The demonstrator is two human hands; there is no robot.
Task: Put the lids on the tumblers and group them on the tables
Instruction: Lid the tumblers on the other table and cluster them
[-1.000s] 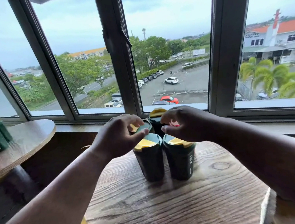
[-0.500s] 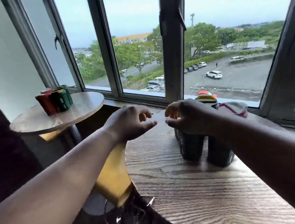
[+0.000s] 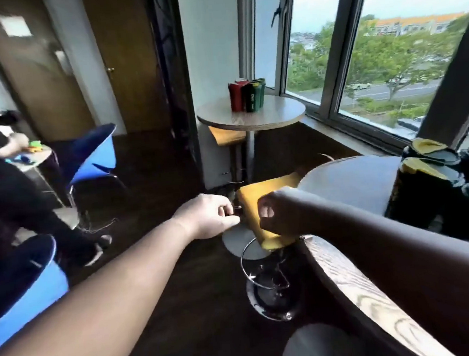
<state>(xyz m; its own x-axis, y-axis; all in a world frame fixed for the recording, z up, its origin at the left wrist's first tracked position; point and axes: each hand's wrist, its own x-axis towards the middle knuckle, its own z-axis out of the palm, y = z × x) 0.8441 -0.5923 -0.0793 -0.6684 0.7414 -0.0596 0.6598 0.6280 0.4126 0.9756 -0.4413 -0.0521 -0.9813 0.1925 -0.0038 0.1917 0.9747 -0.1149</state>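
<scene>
Several dark green tumblers with yellow-tabbed lids stand grouped at the right on the near wooden table. A second group of red and green tumblers stands on the far round table by the window. My left hand hangs loosely curled over the floor, left of the near table, holding nothing. My right hand is also curled with nothing in it, in front of a yellow stool seat, away from the tumblers.
A yellow bar stool with a chrome base stands between the tables. Blue chairs and another person at a small table are on the left. Windows line the right wall. A brown door is behind.
My view has swung far left, away from the window. Both hands have left the near group of tumblers and now hang beside the table over the stool, with nothing in them.
</scene>
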